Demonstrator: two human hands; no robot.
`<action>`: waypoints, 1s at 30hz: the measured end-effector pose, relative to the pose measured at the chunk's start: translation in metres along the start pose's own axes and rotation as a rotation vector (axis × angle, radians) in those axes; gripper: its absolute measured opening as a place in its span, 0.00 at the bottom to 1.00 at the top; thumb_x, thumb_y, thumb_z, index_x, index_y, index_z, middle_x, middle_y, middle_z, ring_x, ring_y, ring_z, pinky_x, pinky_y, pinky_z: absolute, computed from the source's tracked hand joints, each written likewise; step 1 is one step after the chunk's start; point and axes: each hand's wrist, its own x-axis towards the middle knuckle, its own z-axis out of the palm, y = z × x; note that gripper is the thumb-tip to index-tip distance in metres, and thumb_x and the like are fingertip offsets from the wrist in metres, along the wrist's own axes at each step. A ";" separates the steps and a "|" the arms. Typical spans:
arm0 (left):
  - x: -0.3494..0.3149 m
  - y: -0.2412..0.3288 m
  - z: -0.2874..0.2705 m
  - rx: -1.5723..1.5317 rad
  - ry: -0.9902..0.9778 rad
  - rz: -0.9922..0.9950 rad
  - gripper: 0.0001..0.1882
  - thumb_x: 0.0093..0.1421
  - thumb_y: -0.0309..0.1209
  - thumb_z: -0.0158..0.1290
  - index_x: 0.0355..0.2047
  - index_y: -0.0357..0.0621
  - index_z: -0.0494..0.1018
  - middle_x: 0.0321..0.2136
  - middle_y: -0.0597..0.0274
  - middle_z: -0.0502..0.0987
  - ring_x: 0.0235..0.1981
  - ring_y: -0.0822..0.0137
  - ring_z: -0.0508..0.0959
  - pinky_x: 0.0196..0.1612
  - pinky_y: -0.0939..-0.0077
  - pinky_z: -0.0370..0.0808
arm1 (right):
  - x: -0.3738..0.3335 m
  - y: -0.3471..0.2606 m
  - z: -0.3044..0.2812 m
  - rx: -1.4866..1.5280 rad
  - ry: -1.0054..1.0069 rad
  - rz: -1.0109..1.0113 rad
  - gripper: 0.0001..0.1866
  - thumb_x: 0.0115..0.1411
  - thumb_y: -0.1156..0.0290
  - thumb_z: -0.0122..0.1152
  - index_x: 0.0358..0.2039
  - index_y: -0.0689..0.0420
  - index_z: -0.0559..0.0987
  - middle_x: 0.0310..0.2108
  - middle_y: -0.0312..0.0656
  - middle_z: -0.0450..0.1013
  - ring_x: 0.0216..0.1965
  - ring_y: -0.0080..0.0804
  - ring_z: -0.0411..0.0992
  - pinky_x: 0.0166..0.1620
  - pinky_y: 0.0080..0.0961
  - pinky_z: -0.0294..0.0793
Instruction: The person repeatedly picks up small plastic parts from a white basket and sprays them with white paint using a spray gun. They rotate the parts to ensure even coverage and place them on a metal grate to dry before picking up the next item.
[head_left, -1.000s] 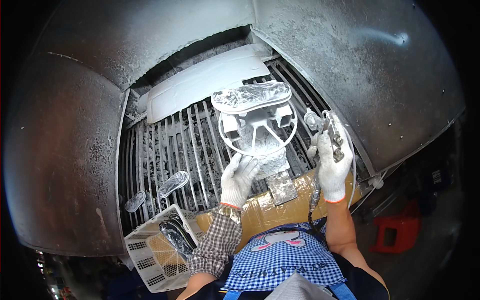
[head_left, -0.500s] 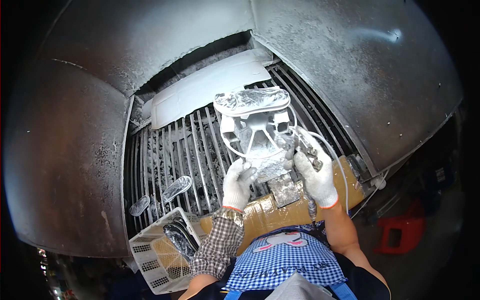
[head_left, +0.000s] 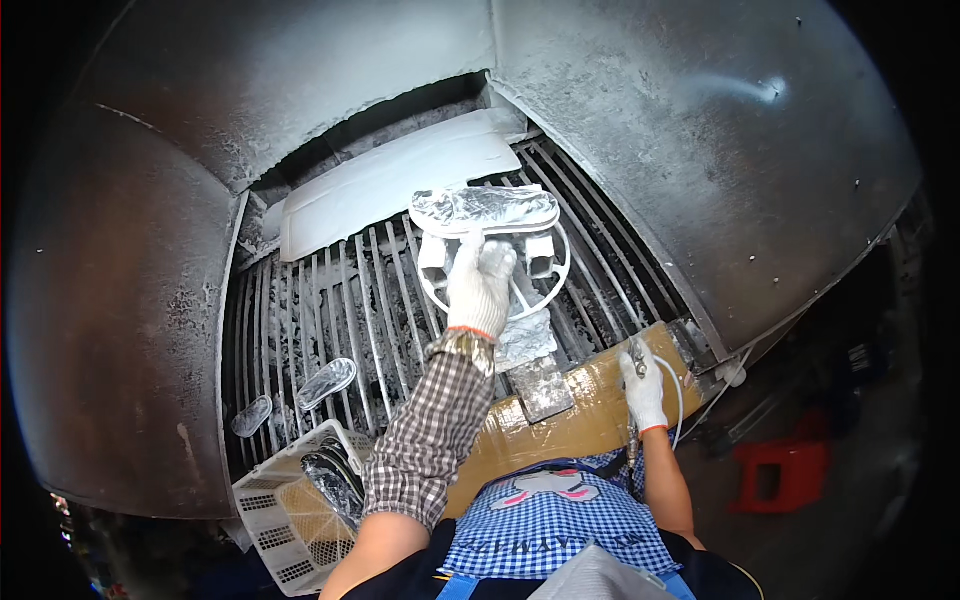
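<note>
In a white glove, my left hand (head_left: 481, 287) reaches up to the near edge of a film-wrapped shoe with a white sole (head_left: 485, 209). Its fingers are curled just below the sole, and whatever they pinch is hidden. The shoe rests across a white-coated stand (head_left: 541, 256) with square tube ends and a round ring. My right hand (head_left: 642, 385), gloved too, is closed around a metal spray gun (head_left: 638, 358) low on the right. A pale hose (head_left: 679, 392) loops beside that hand.
Slatted metal bars (head_left: 372, 315) run beneath the stand, inside tall metal walls (head_left: 640, 140). Two film-wrapped pieces (head_left: 327, 384) lie at the left. A white plastic basket (head_left: 270, 505) holds dark wrapped items. Brown taped board (head_left: 590, 400) lines the front; a red stool (head_left: 785, 475) stands right.
My left hand has moved up from the stand's lower part to the shoe's near edge. My right hand has drawn away from the stand, down and right, with the spray gun.
</note>
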 end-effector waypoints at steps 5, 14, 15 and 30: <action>0.038 -0.014 -0.002 0.032 -0.054 0.089 0.17 0.77 0.30 0.48 0.63 0.38 0.68 0.57 0.51 0.76 0.55 0.56 0.79 0.56 0.59 0.82 | 0.002 0.077 0.009 -0.035 -0.042 0.220 0.32 0.70 0.58 0.63 0.67 0.65 0.72 0.55 0.61 0.79 0.57 0.52 0.78 0.62 0.39 0.74; 0.020 0.009 0.000 1.347 -0.156 0.820 0.14 0.65 0.23 0.62 0.50 0.34 0.81 0.45 0.49 0.86 0.49 0.58 0.85 0.55 0.64 0.80 | -0.001 0.108 0.021 -0.052 -0.132 0.258 0.33 0.69 0.60 0.64 0.68 0.64 0.71 0.59 0.61 0.78 0.60 0.52 0.77 0.65 0.40 0.71; 0.007 0.010 0.010 1.427 -0.140 0.845 0.13 0.65 0.23 0.61 0.49 0.33 0.81 0.45 0.48 0.86 0.49 0.56 0.85 0.56 0.65 0.80 | -0.002 0.131 0.015 -0.072 -0.082 0.174 0.32 0.70 0.61 0.63 0.69 0.63 0.71 0.57 0.57 0.79 0.54 0.48 0.79 0.59 0.39 0.75; -0.041 0.087 -0.192 -0.109 0.358 0.401 0.24 0.70 0.28 0.50 0.65 0.35 0.65 0.61 0.43 0.76 0.61 0.46 0.78 0.65 0.45 0.77 | 0.003 0.109 0.022 0.092 -0.178 0.284 0.30 0.74 0.66 0.60 0.73 0.60 0.67 0.33 0.31 0.71 0.24 0.16 0.63 0.23 0.20 0.67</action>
